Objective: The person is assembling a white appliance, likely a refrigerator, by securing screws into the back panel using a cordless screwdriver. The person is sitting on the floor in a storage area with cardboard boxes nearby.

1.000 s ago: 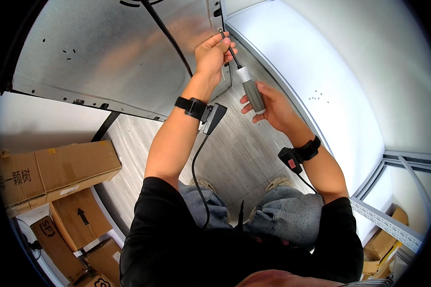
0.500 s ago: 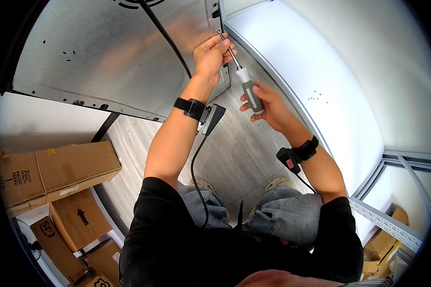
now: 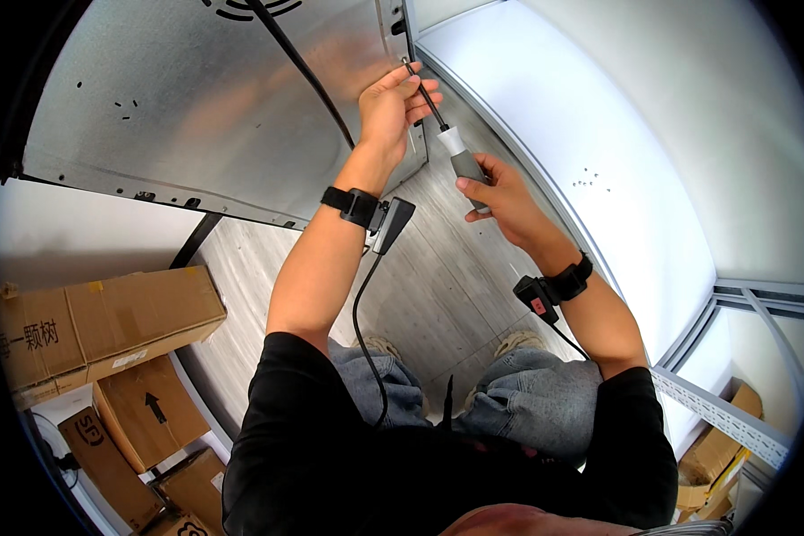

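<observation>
Nearest are the person's black sleeves (image 3: 295, 393) and blue jeans (image 3: 545, 397), with a black strap (image 3: 359, 206) and small device on each wrist. Farther out, the right hand (image 3: 502, 198) is closed on the grey handle of a screwdriver (image 3: 463, 161), thumb laid across it. Just beyond, the left hand (image 3: 386, 114) pinches the dark shaft near its tip between thumb and forefinger, other fingers loosely spread. The screwdriver slants up and left, its tip at the right edge of a large metal panel (image 3: 196, 125); whether they touch, I cannot tell. A black cable (image 3: 305, 76) runs down the panel. Below lies the grey floor (image 3: 420, 268). Tiny dark pieces (image 3: 586, 182) lie scattered on a white surface (image 3: 545, 98) to the right; cardboard boxes (image 3: 147, 308) are stacked at left.
</observation>
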`<state>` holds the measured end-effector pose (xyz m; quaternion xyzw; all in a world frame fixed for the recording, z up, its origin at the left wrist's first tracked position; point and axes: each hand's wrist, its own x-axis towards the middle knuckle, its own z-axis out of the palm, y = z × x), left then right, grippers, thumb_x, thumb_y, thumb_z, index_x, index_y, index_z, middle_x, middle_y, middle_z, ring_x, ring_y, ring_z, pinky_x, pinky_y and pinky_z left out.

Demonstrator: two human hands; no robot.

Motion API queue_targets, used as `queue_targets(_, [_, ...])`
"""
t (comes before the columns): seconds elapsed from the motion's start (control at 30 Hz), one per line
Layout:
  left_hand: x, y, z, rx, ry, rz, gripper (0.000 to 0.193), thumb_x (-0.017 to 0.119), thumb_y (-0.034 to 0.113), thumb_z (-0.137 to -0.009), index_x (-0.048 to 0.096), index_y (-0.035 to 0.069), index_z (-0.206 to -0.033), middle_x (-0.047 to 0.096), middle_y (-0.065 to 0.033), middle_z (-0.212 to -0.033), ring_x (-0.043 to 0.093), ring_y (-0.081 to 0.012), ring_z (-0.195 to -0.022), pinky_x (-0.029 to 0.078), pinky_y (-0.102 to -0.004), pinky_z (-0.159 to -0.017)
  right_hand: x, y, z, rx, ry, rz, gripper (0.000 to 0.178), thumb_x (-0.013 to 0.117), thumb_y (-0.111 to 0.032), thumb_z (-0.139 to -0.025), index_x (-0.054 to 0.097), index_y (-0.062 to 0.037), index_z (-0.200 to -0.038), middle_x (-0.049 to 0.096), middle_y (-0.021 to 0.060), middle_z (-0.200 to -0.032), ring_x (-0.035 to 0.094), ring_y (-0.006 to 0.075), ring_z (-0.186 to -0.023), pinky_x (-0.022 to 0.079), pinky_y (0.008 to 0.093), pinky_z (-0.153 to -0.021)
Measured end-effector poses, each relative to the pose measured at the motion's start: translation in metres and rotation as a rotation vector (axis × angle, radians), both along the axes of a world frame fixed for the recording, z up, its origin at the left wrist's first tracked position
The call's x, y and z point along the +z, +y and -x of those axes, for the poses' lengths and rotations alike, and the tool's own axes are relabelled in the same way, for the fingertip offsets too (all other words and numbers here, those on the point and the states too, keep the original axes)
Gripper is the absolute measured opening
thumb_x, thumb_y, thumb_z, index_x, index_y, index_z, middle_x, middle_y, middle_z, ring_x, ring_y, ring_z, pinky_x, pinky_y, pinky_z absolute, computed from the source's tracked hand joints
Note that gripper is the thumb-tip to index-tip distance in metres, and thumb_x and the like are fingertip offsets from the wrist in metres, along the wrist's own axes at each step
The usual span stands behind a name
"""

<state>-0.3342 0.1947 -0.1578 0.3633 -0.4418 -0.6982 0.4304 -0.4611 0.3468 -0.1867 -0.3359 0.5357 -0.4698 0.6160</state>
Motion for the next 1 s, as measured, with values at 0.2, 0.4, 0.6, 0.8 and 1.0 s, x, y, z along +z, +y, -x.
queue_targets(0.2, [0.001,0.001,-0.001,-0.018,0.017,0.02,0.027,0.044,0.008,-0.093,0.053,-0.001,-0.117,0.065,-0.0138,-0.098,0.066,-0.019,-0.081,0.054,-0.0262,-0.07,0.002,-0.002,-0.004,-0.061,0.091,0.059,0.047,0.068,-0.017,-0.081,0.042,-0.0012,-0.116,0.052,0.0088,-0.096,0.054,0.0115,-0.07,0.049,0.0272,-0.056])
queue_targets(0.4, [0.002,0.003,0.003,0.013,-0.034,0.028,0.027,0.055,0.008,-0.09,0.055,0.001,-0.115,0.064,-0.012,-0.097,0.066,-0.0192,-0.079,0.055,-0.0252,-0.063,0.001,-0.001,-0.012,-0.123,0.266,0.15,0.045,0.067,-0.014,-0.08,0.043,-0.0022,-0.117,0.054,0.0068,-0.093,0.057,0.0122,-0.068,0.044,0.0238,-0.048])
queue_targets(0.6, [-0.005,-0.002,0.003,0.031,0.011,0.005,0.027,0.055,0.007,-0.09,0.054,-0.001,-0.115,0.061,-0.0124,-0.098,0.066,-0.0226,-0.08,0.057,-0.0285,-0.067,0.002,-0.004,-0.005,-0.125,-0.217,-0.013,0.047,0.065,-0.012,-0.081,0.042,-0.0007,-0.121,0.055,0.0068,-0.092,0.058,0.0141,-0.072,0.049,0.0276,-0.058])
queue_targets(0.8, [0.003,0.002,0.003,0.005,0.072,-0.008,0.029,0.047,0.005,-0.092,0.049,-0.005,-0.119,0.06,-0.0173,-0.103,0.065,-0.0266,-0.086,0.058,-0.0316,-0.071,0.006,-0.004,-0.003,-0.002,0.004,0.058,0.049,0.066,-0.009,-0.079,0.041,-0.003,-0.12,0.055,0.0051,-0.091,0.058,0.0129,-0.078,0.046,0.0264,-0.057])
queue_targets(1.0, [0.008,0.005,0.001,-0.034,0.083,-0.005,0.031,0.042,0.005,-0.093,0.045,-0.005,-0.122,0.059,-0.0183,-0.105,0.064,-0.0274,-0.092,0.056,-0.0329,-0.078,-0.002,-0.005,-0.004,-0.139,0.154,0.148,0.042,0.069,-0.007,-0.076,0.043,-0.0038,-0.109,0.057,0.0074,-0.09,0.054,0.0108,-0.07,0.044,0.0245,-0.053])
